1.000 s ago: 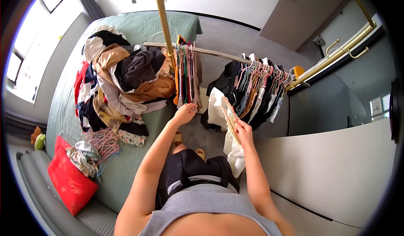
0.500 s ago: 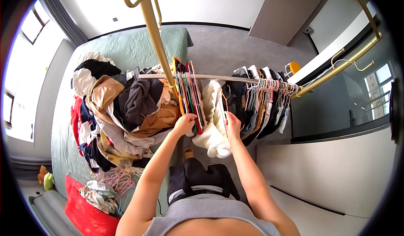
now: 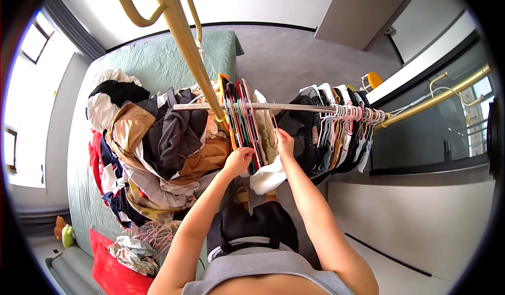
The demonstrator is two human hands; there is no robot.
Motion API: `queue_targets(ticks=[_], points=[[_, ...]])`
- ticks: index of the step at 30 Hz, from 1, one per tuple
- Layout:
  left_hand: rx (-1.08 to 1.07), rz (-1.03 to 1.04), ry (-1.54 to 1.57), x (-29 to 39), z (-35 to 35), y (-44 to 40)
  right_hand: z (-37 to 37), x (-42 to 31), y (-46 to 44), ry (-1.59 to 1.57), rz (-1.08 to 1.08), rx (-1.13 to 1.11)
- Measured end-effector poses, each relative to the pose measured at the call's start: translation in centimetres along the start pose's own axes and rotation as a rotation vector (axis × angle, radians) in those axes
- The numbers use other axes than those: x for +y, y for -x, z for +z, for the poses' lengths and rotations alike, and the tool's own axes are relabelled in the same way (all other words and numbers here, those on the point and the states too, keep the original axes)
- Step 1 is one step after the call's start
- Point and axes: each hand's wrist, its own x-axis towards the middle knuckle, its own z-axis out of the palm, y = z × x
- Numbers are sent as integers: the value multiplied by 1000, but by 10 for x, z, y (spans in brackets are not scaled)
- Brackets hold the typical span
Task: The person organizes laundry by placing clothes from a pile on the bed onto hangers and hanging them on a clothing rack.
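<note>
My right hand point(image 3: 284, 143) is closed on a hanger that carries a cream-white garment point(image 3: 269, 175), held just below the metal rail point(image 3: 263, 106) and to the right of the left group of hung clothes. My left hand point(image 3: 240, 160) has its fingers curled at the lower edge of those tightly packed clothes point(image 3: 243, 121); whatever lies between its fingers is too small to tell. The hanger's hook end is close to the rail, and I cannot tell whether it touches.
Dark and light clothes on pink and white hangers point(image 3: 347, 132) fill the rail's right part. A gold post point(image 3: 189, 53) with hooks rises at left. A large clothes pile point(image 3: 158, 142) covers part of the green bed point(image 3: 152, 58). Near a red cushion point(image 3: 113, 266) lie loose hangers point(image 3: 155, 235).
The cream-white garment has moved up and left to the rail beside the left group of clothes, with my right hand. My left hand has stayed close to that group. The view has shifted toward the rail.
</note>
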Motion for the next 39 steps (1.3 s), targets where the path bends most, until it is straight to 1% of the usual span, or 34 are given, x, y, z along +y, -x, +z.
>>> queue_targets(ticks=[2, 4, 8, 11, 13, 14, 15, 16, 17, 19, 20, 21, 22, 23, 24, 25, 27, 28, 29, 31, 32, 33, 34, 35, 37, 39], points=[[48, 1, 20, 0, -3, 2, -3, 1, -17, 43, -2, -34], [86, -65, 33, -8, 1, 2, -6, 4, -31, 27, 5, -86], [145, -158, 23, -7, 11, 2, -4, 13, -37, 18, -11, -113], [191, -155, 26, 1, 20, -2, 9, 29, -33, 62, 107, -218], [255, -150, 59, 0, 29, -6, 24, 46, -33, -50, 131, -267], [276, -153, 70, 0, 34, -5, 32, 58, -34, 104, 103, -252], [330, -170, 83, 5, 34, -3, 40, 71, -39, 266, 66, -272], [344, -211, 98, 10, 33, 0, 42, 66, -40, 458, -9, -266], [358, -227, 80, 8, 33, 2, 47, 60, -41, 666, -79, -214], [388, -270, 42, 2, 35, 13, 49, 46, -44, 825, -256, -256], [426, -299, 64, 0, 36, 22, 50, 39, -45, 909, -253, -269], [409, -363, 40, -3, 36, 29, 49, 38, -47, 967, -291, -281], [444, -387, 44, -10, 38, 38, 50, 30, -41, 1013, -284, -256], [475, -410, 47, -16, 40, 47, 55, 24, -31, 1006, -324, -174], [506, -447, 85, -10, 35, 59, 56, 21, -23, 963, -483, -131], [581, -448, 77, -21, 37, 68, 60, 15, -13, 910, -636, -86], [719, -450, 59, -49, 43, 90, 68, 5, 15, 784, -806, -122], [788, -479, 54, -60, 37, 99, 73, 4, 26, 696, -814, -221], [900, -511, 75, -71, 29, 108, 77, 4, 39, 728, -830, -289], [1127, -604, 43, -99, 8, 125, 88, 19, 57, 643, -725, -453], [1188, -641, 51, -114, -7, 133, 92, 26, 67, 664, -705, -497], [1248, -676, 60, -127, -25, 142, 97, 38, 72, 641, -639, -555], [1314, -689, 41, -137, -43, 149, 102, 38, 82, 661, -564, -593], [1368, -728, 118, -148, -63, 156, 107, 38, 92, 683, -488, -630], [1453, -770, 64, -179, -99, 170, 119, 45, 108, 683, -456, -626], [1478, -1034, -184, -195, -135, 181, 128, 50, 121, 678, -372, -661]])
